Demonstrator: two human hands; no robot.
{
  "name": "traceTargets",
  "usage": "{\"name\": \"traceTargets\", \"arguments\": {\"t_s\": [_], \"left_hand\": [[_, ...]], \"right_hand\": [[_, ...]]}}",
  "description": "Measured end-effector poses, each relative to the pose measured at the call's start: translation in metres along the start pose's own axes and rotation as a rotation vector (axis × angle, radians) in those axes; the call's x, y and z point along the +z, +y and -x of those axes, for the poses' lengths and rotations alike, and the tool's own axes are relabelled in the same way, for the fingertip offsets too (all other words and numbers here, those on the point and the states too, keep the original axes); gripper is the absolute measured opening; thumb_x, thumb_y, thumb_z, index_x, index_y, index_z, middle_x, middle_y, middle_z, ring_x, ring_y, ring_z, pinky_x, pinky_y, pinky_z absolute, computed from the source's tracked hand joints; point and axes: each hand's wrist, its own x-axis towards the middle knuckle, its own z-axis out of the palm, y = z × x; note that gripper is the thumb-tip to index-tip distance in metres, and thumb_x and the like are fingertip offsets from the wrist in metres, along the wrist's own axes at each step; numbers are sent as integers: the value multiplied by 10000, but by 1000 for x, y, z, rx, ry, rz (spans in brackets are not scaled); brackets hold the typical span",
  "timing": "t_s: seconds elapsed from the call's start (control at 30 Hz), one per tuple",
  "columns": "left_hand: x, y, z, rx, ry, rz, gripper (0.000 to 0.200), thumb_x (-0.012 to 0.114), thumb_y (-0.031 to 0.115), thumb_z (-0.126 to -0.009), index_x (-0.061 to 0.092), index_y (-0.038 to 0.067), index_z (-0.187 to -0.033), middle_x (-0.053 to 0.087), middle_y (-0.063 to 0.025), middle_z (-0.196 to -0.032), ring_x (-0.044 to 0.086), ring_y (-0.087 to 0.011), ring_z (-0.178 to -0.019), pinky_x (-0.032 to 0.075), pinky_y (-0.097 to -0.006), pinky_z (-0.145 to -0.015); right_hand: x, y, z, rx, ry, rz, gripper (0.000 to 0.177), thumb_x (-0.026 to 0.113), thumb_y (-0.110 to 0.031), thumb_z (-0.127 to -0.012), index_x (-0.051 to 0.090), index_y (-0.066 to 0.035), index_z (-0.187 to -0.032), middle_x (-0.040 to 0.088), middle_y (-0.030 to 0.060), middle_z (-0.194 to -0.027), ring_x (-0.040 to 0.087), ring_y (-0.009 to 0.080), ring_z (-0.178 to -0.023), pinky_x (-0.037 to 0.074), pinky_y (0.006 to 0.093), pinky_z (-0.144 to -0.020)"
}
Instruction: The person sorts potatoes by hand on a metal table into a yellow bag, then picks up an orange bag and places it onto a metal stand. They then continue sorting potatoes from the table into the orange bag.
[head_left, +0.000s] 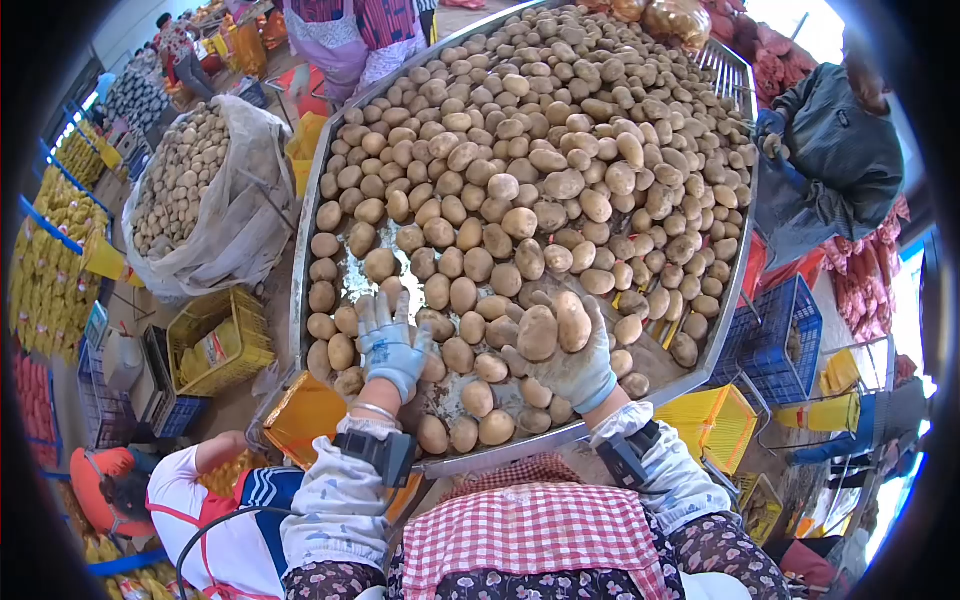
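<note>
A large heap of potatoes [520, 190] covers a metal-rimmed sorting table [310, 190]. My left hand [393, 345], in a pale blue and white glove, has its fingers spread over the potatoes near the table's front left. Nothing shows in its grasp, though its underside is hidden. Palm up, my right hand [578, 378] wears a similar glove and holds two potatoes [537, 333] side by side, with the fingers mostly hidden behind them. Loose potatoes [477, 398] lie between and in front of both hands.
An orange mesh bag [303, 415] hangs at the front left edge, a yellow one [712, 425] at the front right. A white sack of potatoes [215, 200], a yellow crate [218, 340] and a blue crate [775, 330] stand around. Co-workers [835, 150] are on several sides.
</note>
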Motion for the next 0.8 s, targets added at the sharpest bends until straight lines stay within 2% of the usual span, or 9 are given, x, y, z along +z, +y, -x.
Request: {"name": "traceTargets", "arguments": {"t_s": [0.07,0.13,0.23,0.3,0.33,0.43,0.63,0.7,0.8], "left_hand": [[-45,42,3,212,-69,485,625,612,331,-794,460,2,-1304,412,-245,-1361,356,-408,-1284,273,-461,-1082],[-42,84,25,405,-127,972,649,653,221,-812,402,0,-1368,419,-215,-1374,379,-343,-1299,281,-425,-1097],[-39,119,43,204,-219,1234,604,594,270,-899,370,-11,-1384,429,-177,-1386,405,-280,-1294,311,-375,-1093],[-31,111,38,94,-293,1489,551,557,240,-925,374,-8,-1381,438,-156,-1380,421,-255,-1279,333,-360,-1080],[-31,107,34,-38,-366,1739,499,520,209,-950,379,-5,-1379,448,-135,-1374,437,-231,-1264,355,-345,-1067],[-51,93,27,-220,-692,2317,439,462,157,-982,377,8,-1386,456,-113,-1363,463,-195,-1231,383,-307,-1038],[-58,121,38,-110,-461,1597,384,573,188,-947,529,-13,-1271,540,-92,-1280,504,-141,-1153,444,-276,-960],[-59,136,38,-228,-498,1557,351,587,232,-941,575,34,-1230,630,-12,-1016,559,-34,-767,471,-177,-603],[-47,155,37,-307,-436,1463,265,605,246,-932,640,50,-1106,638,13,-921,559,-28,-720,465,-179,-574]], "right_hand": [[-9,6,10,-245,-15,712,664,399,-577,-903,438,-77,-1338,454,145,-1357,431,341,-1251,295,585,-1050],[-7,7,19,-156,35,329,647,413,-552,-910,440,-61,-1330,455,144,-1354,435,332,-1249,302,563,-1056],[2,14,39,37,-216,-54,592,450,-488,-924,462,-17,-1283,440,146,-1365,417,307,-1268,308,503,-1076],[1,19,50,-262,-144,609,574,465,-490,-919,492,-14,-1239,453,153,-1353,384,310,-1292,304,512,-1075],[12,21,55,-129,-89,110,561,493,-487,-910,513,-13,-1208,464,157,-1339,359,313,-1306,292,518,-1081],[10,23,64,-157,81,12,553,518,-492,-899,520,-37,-1214,470,146,-1333,380,322,-1289,295,522,-1081],[-12,16,55,-141,138,29,585,549,-548,-865,524,-97,-1238,479,126,-1331,451,311,-1236,346,509,-1050],[-12,9,64,-169,125,141,622,545,-565,-861,495,-110,-1281,483,117,-1333,463,286,-1229,361,496,-1039],[-26,-13,71,1,10,-65,681,524,-567,-870,421,-94,-1349,491,89,-1338,463,257,-1233,341,490,-1047]]}}
